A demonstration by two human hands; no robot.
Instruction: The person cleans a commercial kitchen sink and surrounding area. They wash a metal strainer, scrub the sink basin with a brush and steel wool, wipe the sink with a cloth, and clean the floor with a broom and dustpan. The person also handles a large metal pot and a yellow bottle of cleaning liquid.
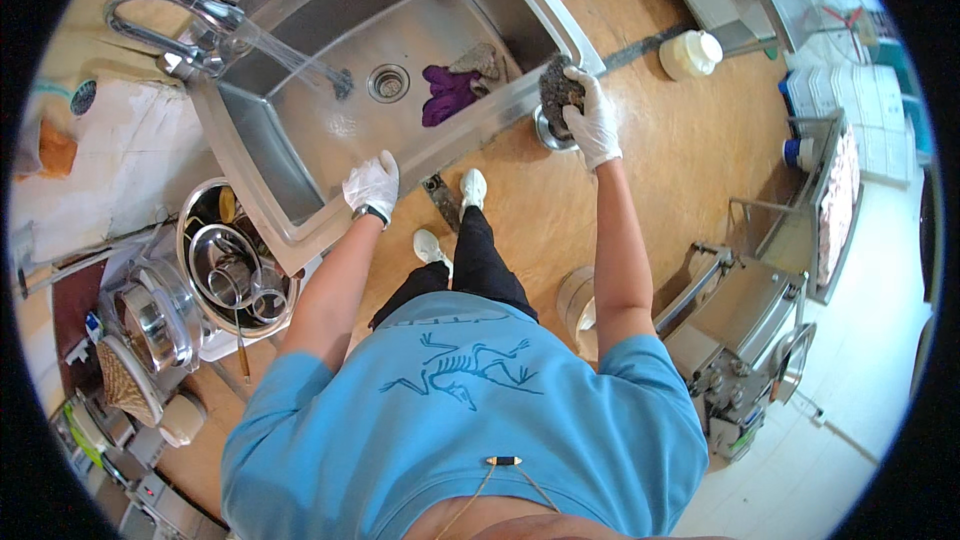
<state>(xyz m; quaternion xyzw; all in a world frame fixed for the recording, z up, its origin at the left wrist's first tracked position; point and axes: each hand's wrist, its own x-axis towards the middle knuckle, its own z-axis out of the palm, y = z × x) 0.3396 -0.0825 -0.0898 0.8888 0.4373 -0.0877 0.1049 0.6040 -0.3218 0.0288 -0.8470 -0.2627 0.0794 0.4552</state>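
Note:
My right hand, in a white glove, grips a dark grey, matted scouring pad at the right corner of the stainless steel sink. Gloved as well, my left hand rests on the sink's near rim and holds nothing; its fingers lie close together, the thumb apart. Water runs from the chrome faucet into the basin, left of the drain. A purple cloth and a greyish-beige cloth lie in the basin. Partly hidden below the pad is a round metal bowl.
Left of the sink, a large steel basin holds bowls and strainers. A white plastic jug stands on the floor at the upper right. A bucket is beside my right arm, and metal equipment stands further right.

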